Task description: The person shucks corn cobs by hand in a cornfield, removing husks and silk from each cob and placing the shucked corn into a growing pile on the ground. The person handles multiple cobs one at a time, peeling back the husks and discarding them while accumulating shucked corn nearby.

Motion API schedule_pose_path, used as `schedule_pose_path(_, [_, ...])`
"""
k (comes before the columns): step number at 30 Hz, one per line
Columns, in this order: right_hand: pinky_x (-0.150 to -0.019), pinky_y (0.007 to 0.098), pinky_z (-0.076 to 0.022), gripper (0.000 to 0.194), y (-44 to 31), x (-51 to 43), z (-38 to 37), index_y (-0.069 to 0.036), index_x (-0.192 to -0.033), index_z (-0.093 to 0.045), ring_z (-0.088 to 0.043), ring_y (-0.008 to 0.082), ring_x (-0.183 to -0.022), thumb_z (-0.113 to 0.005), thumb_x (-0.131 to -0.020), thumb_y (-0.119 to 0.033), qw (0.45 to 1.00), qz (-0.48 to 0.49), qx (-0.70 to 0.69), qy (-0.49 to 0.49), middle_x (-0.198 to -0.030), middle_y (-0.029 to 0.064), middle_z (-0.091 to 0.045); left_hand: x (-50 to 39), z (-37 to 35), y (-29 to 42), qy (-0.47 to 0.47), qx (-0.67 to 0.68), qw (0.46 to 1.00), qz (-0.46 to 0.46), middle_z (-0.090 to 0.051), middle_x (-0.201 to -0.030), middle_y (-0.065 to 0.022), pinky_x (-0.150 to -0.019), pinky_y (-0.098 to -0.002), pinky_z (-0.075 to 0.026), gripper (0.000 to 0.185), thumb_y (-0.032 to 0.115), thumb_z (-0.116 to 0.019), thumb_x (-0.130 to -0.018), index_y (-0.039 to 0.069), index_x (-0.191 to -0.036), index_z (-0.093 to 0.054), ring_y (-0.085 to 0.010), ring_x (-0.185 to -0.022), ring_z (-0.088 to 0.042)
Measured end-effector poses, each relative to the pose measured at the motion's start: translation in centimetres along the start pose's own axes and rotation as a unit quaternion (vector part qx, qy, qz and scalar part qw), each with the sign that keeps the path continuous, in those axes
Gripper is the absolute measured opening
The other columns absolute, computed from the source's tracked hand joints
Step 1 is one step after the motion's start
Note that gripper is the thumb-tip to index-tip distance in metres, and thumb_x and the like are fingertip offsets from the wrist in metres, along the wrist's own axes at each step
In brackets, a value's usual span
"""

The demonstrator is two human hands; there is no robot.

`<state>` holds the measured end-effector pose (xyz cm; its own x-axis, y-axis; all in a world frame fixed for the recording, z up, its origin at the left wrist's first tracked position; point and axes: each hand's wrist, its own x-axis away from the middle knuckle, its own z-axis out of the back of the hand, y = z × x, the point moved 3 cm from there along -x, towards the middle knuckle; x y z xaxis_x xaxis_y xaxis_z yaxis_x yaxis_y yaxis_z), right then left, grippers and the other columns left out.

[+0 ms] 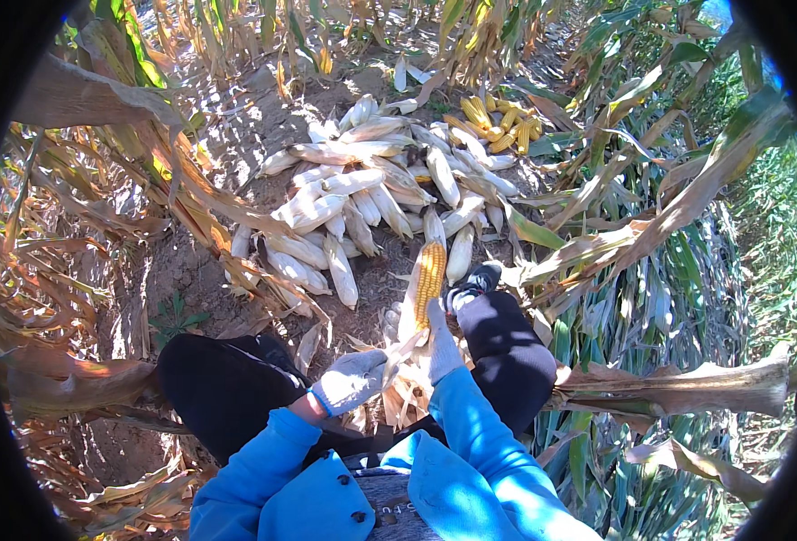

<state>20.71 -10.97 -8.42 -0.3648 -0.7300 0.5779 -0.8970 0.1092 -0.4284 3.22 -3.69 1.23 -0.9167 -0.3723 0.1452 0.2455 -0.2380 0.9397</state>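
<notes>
An ear of yellow corn [431, 274] points away from me between my knees, its kernels bared on one side. Pale husk [408, 314] still covers its left side. My right hand [443, 345], in a whitish knit glove, grips the ear near its lower end. Lower and to the left, my left hand [350, 380], gloved alike, pinches a strip of husk [402, 353] peeled down from the ear. The fingertips of both hands are partly hidden. Loose dry husks [404, 395] lie under my hands.
A heap of corn ears in pale husks [371, 182] spreads over the soil ahead. Behind it on the right lies a pile of bare yellow ears [507, 122]. Dry stalks and leaves [189, 196] arch in on the left; a broken stalk [676, 389] juts in beside my right knee [513, 351].
</notes>
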Motion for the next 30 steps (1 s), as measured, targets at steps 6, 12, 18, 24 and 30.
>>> schedule_pose_path(6, [-0.089, 0.0323, -0.0507, 0.045, -2.2, -1.1, 0.8, -0.003, -0.136, -0.048, -0.06, 0.0192, -0.105, -0.062, -0.095, -0.015, 0.923, 0.212, 0.321, -0.002, -0.12, 0.0083, -0.06, 1.2, 6.2, -1.9, 0.176, -0.485, 0.854, 0.068, -0.065, -0.097, -0.0143, -0.079, -0.0381, -0.053, 0.033, 0.028, -0.072, -0.08, 0.008, -0.105, -0.066, -0.0331, -0.09, -0.065])
schedule_pose_path(12, [-0.088, 0.03, -0.0511, 0.066, 0.7, 3.7, -4.2, -0.001, -0.135, -0.047, -0.061, 0.0167, -0.105, -0.079, -0.079, -0.01, 0.809, 0.313, 0.497, -0.009, -0.121, 0.0104, -0.061, -1.3, 5.7, -2.0, 0.241, 0.034, 0.967, 0.074, -0.067, -0.111, -0.0185, -0.089, -0.0342, -0.049, 0.042, 0.029, -0.068, -0.091, 0.001, -0.12, -0.057, -0.029, -0.106, -0.064])
schedule_pose_path(18, [-0.084, 0.0355, -0.0528, 0.069, 3.6, 6.3, -8.3, -0.006, -0.136, -0.043, -0.062, 0.024, -0.104, -0.08, -0.077, -0.015, 0.753, 0.208, 0.623, -0.048, -0.119, 0.0147, -0.06, -1.9, 3.4, -0.9, 0.258, 0.202, 0.94, 0.099, -0.068, -0.107, -0.0127, -0.082, -0.032, -0.053, 0.047, 0.026, -0.074, -0.086, -0.002, -0.12, -0.058, -0.0186, -0.096, -0.066])
schedule_pose_path(24, [-0.089, 0.0328, -0.0525, 0.063, 2.7, 7.3, -9.0, -0.005, -0.135, -0.046, -0.062, 0.0196, -0.105, -0.077, -0.081, -0.015, 0.824, 0.225, 0.505, -0.123, -0.12, 0.0106, -0.06, -0.9, 2.8, 0.2, 0.176, 0.3, 0.934, 0.075, -0.069, -0.105, -0.0111, -0.083, -0.0307, -0.055, 0.039, 0.02, -0.074, -0.085, -0.003, -0.115, -0.061, -0.0187, -0.094, -0.067])
schedule_pose_path(30, [-0.09, 0.0359, -0.0508, 0.058, -3.6, 7.9, -11.8, -0.003, -0.128, -0.057, -0.062, 0.0242, -0.102, -0.081, -0.078, -0.018, 0.711, 0.325, 0.617, -0.095, -0.115, 0.0144, -0.063, -0.7, 2.3, -1.1, 0.16, 0.307, 0.935, 0.083, -0.068, -0.107, -0.011, -0.087, -0.0321, -0.054, 0.041, 0.019, -0.074, -0.085, -0.003, -0.117, -0.06, -0.0208, -0.097, -0.067])
